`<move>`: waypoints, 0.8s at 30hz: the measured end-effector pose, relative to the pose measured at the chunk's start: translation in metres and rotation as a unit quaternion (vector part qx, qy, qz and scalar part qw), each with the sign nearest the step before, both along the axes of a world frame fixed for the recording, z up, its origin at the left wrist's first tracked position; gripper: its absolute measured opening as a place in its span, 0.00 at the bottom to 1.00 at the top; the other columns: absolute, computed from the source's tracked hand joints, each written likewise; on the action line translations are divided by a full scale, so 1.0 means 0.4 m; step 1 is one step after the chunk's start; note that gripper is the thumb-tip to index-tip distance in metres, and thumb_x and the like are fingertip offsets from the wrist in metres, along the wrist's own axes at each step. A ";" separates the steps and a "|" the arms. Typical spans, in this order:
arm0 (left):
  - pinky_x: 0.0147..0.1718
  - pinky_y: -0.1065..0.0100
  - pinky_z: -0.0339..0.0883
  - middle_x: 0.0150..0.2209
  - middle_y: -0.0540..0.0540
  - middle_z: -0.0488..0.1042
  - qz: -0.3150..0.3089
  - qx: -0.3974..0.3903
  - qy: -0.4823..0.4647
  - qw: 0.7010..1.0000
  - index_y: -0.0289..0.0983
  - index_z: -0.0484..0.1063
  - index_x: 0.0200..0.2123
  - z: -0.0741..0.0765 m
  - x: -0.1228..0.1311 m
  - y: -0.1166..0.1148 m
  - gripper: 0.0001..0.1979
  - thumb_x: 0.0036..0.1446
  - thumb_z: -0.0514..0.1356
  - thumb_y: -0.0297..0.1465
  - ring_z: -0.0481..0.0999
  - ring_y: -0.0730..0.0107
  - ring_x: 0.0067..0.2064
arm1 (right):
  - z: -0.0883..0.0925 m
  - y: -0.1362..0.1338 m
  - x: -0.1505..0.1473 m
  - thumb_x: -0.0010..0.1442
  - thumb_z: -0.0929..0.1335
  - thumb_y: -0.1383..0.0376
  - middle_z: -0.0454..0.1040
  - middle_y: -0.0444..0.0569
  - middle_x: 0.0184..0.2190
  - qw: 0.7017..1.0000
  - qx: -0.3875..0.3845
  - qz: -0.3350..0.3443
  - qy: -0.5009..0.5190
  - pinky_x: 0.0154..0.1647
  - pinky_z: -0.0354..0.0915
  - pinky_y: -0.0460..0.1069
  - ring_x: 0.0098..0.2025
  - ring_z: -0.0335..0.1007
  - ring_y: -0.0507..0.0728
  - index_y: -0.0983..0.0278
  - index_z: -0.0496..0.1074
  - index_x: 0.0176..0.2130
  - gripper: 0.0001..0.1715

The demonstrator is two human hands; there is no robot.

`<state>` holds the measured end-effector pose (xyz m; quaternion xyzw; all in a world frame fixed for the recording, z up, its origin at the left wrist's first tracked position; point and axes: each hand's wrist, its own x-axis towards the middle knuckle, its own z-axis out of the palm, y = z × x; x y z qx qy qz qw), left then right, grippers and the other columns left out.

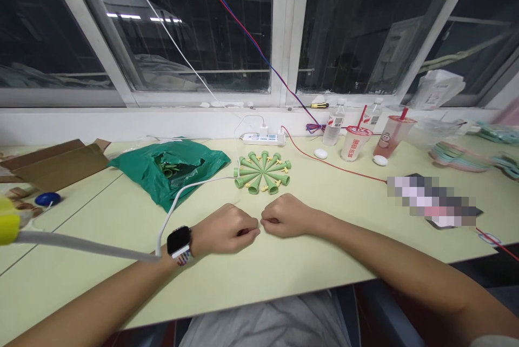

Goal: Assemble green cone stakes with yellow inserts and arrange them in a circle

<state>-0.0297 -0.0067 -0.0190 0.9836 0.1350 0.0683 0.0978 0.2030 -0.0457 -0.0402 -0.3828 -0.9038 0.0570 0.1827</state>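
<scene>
On the pale yellow-green table (284, 266), my left hand (227, 228) rests in a loose fist, with a smartwatch (179, 242) on its wrist. My right hand (290, 216) is also curled closed, knuckles facing the left one with a small gap between them. I see nothing held in either. Just beyond the hands lies a ring of green plant watering spikes (254, 184) with yellow valves, their tips meeting in the centre and wide ends outward. To the left is a torn green plastic bag (138, 166) with more green pieces inside its opening.
A white power strip (263, 138) sits behind the ring. White (178, 195) and red (324, 159) cables cross the table. Two drink cups (353, 144), bottles (333, 126) and a phone (430, 201) are at right. A cardboard box (60, 168) stands at left.
</scene>
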 end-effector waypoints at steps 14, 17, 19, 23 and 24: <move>0.26 0.63 0.49 0.20 0.52 0.65 -0.006 -0.005 -0.021 1.000 0.39 0.57 0.24 0.006 0.002 -0.004 0.17 0.68 0.55 0.30 0.62 0.72 0.22 | 0.012 -0.008 -0.003 0.62 0.65 0.66 0.69 0.43 0.21 1.000 -0.003 -0.005 -0.020 0.29 0.43 0.50 0.23 0.51 0.51 0.63 0.62 0.21 0.18; 0.26 0.63 0.50 0.20 0.52 0.65 -0.004 0.006 -0.019 1.000 0.39 0.57 0.24 0.006 0.000 -0.004 0.18 0.68 0.54 0.30 0.63 0.71 0.22 | 0.008 -0.007 -0.002 0.62 0.65 0.66 0.68 0.42 0.20 1.000 0.002 -0.003 -0.014 0.28 0.43 0.49 0.23 0.50 0.51 0.63 0.61 0.21 0.18; 0.27 0.62 0.50 0.20 0.51 0.66 -0.003 0.020 -0.025 0.999 0.39 0.57 0.24 0.006 -0.001 0.000 0.17 0.68 0.54 0.31 0.64 0.71 0.23 | 0.007 -0.006 -0.002 0.62 0.65 0.66 0.67 0.42 0.20 1.000 0.005 -0.001 -0.010 0.28 0.43 0.49 0.23 0.50 0.51 0.63 0.60 0.21 0.18; 0.29 0.62 0.51 0.21 0.51 0.66 0.006 0.045 -0.037 0.998 0.39 0.58 0.25 0.004 -0.001 0.008 0.16 0.68 0.54 0.30 0.65 0.69 0.24 | 0.005 -0.007 -0.002 0.63 0.64 0.65 0.66 0.42 0.20 1.000 0.005 -0.004 -0.007 0.28 0.43 0.49 0.23 0.48 0.51 0.63 0.58 0.22 0.19; 0.29 0.62 0.51 0.21 0.51 0.66 0.010 0.051 -0.036 0.998 0.39 0.57 0.25 0.004 -0.001 0.010 0.16 0.67 0.54 0.30 0.65 0.69 0.24 | 0.005 -0.008 -0.002 0.63 0.64 0.66 0.66 0.41 0.20 1.000 0.005 -0.004 -0.006 0.28 0.43 0.49 0.23 0.48 0.51 0.63 0.58 0.22 0.19</move>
